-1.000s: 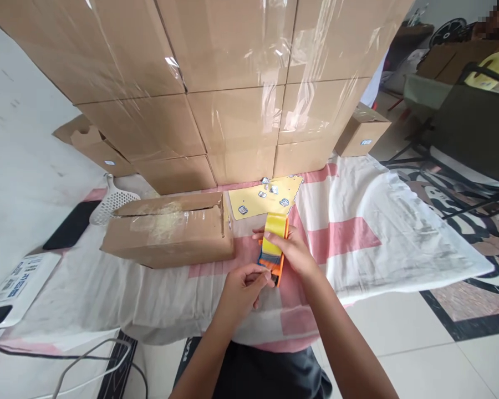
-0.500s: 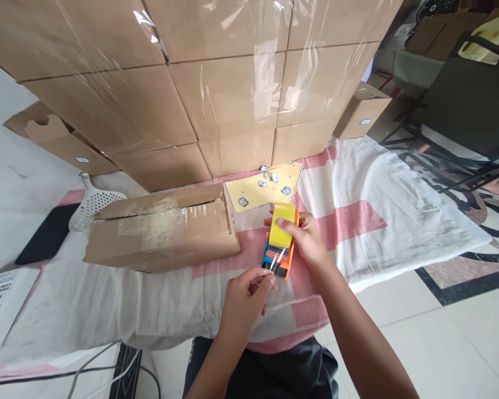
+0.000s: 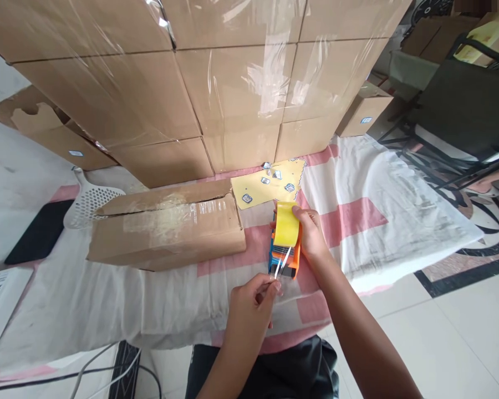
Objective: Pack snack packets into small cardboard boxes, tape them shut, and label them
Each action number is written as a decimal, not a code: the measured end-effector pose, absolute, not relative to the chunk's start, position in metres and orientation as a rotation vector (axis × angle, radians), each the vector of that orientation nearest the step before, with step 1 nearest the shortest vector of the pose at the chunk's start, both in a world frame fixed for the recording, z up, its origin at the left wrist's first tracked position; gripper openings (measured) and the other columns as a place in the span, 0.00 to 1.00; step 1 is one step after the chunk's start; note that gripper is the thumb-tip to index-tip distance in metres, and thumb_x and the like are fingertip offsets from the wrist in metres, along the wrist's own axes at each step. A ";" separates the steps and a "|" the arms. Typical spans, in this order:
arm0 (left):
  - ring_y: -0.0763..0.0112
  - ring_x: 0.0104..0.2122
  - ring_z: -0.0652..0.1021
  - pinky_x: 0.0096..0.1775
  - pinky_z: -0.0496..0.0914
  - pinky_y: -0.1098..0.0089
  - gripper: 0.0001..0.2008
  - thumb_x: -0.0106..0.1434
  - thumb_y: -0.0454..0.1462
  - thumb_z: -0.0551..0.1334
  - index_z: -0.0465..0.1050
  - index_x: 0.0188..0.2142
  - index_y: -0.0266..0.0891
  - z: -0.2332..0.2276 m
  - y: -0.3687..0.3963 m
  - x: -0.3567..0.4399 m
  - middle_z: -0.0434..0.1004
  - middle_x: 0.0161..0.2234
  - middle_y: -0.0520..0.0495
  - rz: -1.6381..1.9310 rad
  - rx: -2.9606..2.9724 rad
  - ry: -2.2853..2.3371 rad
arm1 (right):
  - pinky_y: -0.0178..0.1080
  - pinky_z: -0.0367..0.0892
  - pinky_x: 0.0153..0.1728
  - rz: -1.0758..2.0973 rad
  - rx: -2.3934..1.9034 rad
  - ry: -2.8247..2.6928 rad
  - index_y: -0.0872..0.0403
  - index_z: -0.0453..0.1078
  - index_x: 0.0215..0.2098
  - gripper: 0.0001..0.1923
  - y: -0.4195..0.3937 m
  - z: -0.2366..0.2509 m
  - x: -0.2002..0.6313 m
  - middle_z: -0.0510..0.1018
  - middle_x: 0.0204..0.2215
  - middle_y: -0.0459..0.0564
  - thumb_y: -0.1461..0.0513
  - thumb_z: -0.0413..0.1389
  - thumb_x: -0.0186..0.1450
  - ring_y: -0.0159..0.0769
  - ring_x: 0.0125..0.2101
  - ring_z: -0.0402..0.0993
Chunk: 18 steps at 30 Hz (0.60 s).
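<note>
My right hand (image 3: 313,235) is closed around an orange and blue tape dispenser (image 3: 296,256) that carries a roll of yellowish tape (image 3: 286,223). The thumb rests on the roll's upper right edge. At the dispenser's near end, my left hand (image 3: 253,302) pinches the loose end of clear tape (image 3: 279,272), which shines white where it leaves the dispenser. Just left of the dispenser lies a long cardboard box (image 3: 178,241) with tape along its top seam. Behind the dispenser, a yellow sheet (image 3: 255,191) holds several small printed stickers (image 3: 290,188).
Large taped cartons (image 3: 237,94) stand stacked along the back of the cloth-covered table (image 3: 158,310). On the left are a white perforated scoop (image 3: 95,199), a black flat item (image 3: 37,233) and a white package (image 3: 2,305). A dark chair (image 3: 466,105) stands beyond the right side.
The right thumb has shifted from the middle of the roll to its upper right edge. A longer stretch of clear tape shows between the dispenser and my left hand. The view has shifted slightly.
</note>
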<state>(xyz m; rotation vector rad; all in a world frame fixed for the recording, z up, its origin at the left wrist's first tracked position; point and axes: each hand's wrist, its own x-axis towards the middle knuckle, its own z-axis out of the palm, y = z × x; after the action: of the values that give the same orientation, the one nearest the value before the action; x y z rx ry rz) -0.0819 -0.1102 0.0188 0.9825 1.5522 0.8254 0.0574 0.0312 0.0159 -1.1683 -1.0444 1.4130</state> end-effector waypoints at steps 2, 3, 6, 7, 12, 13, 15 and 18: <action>0.78 0.12 0.67 0.17 0.60 0.75 0.14 0.64 0.47 0.60 0.78 0.32 0.41 0.019 -0.114 -0.082 0.83 0.30 0.49 0.824 1.006 1.567 | 0.46 0.76 0.29 1.359 -1.206 -1.043 0.54 0.80 0.38 0.31 0.032 0.014 0.057 0.81 0.24 0.54 0.36 0.56 0.62 0.51 0.30 0.81; 0.78 0.12 0.67 0.17 0.61 0.74 0.14 0.64 0.47 0.60 0.78 0.32 0.41 0.018 -0.116 -0.082 0.83 0.29 0.50 0.823 1.014 1.569 | 0.47 0.76 0.29 1.341 -1.217 -1.043 0.54 0.80 0.39 0.34 0.032 0.012 0.056 0.81 0.23 0.54 0.34 0.54 0.62 0.52 0.30 0.81; 0.77 0.13 0.68 0.18 0.61 0.74 0.14 0.65 0.47 0.60 0.78 0.32 0.42 0.014 -0.121 -0.081 0.83 0.29 0.50 0.820 1.034 1.569 | 0.47 0.76 0.30 1.301 -1.226 -1.046 0.54 0.79 0.42 0.38 0.032 0.009 0.056 0.81 0.24 0.53 0.31 0.51 0.62 0.51 0.30 0.80; 0.76 0.13 0.69 0.19 0.61 0.73 0.14 0.65 0.47 0.59 0.77 0.31 0.42 0.013 -0.123 -0.081 0.83 0.29 0.50 0.820 1.043 1.572 | 0.47 0.76 0.30 1.290 -1.226 -1.043 0.53 0.79 0.42 0.39 0.032 0.008 0.056 0.81 0.24 0.53 0.30 0.51 0.61 0.50 0.30 0.80; 0.75 0.14 0.71 0.20 0.62 0.73 0.13 0.66 0.46 0.59 0.76 0.30 0.43 0.010 -0.127 -0.076 0.84 0.30 0.50 0.826 1.083 1.591 | 0.49 0.76 0.32 1.296 -1.201 -1.020 0.52 0.79 0.42 0.38 0.031 0.005 0.056 0.81 0.26 0.53 0.31 0.50 0.62 0.52 0.33 0.80; 0.75 0.14 0.70 0.20 0.62 0.73 0.13 0.66 0.46 0.59 0.76 0.30 0.42 0.009 -0.127 -0.075 0.84 0.30 0.50 0.822 1.071 1.584 | 0.49 0.76 0.32 1.300 -1.195 -1.016 0.52 0.79 0.42 0.37 0.031 0.005 0.055 0.81 0.26 0.53 0.31 0.51 0.62 0.52 0.33 0.80; 0.76 0.13 0.69 0.19 0.62 0.73 0.14 0.66 0.47 0.59 0.76 0.30 0.42 0.006 -0.126 -0.075 0.84 0.31 0.49 0.815 1.035 1.557 | 0.49 0.76 0.31 1.297 -1.189 -1.005 0.52 0.78 0.40 0.35 0.031 0.006 0.055 0.81 0.25 0.53 0.32 0.52 0.63 0.52 0.33 0.80; 0.77 0.13 0.68 0.18 0.61 0.73 0.15 0.65 0.48 0.59 0.77 0.32 0.41 0.001 -0.124 -0.076 0.84 0.33 0.48 0.821 0.990 1.526 | 0.47 0.75 0.30 1.292 -1.189 -1.028 0.52 0.78 0.37 0.32 0.029 0.007 0.055 0.79 0.24 0.52 0.34 0.54 0.64 0.50 0.32 0.80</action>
<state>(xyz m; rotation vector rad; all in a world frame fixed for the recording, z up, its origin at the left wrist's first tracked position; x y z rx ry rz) -0.0761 -0.1245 0.0006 0.9900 1.5263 0.8206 0.0551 0.0290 0.0072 -1.1890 -1.0275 1.2921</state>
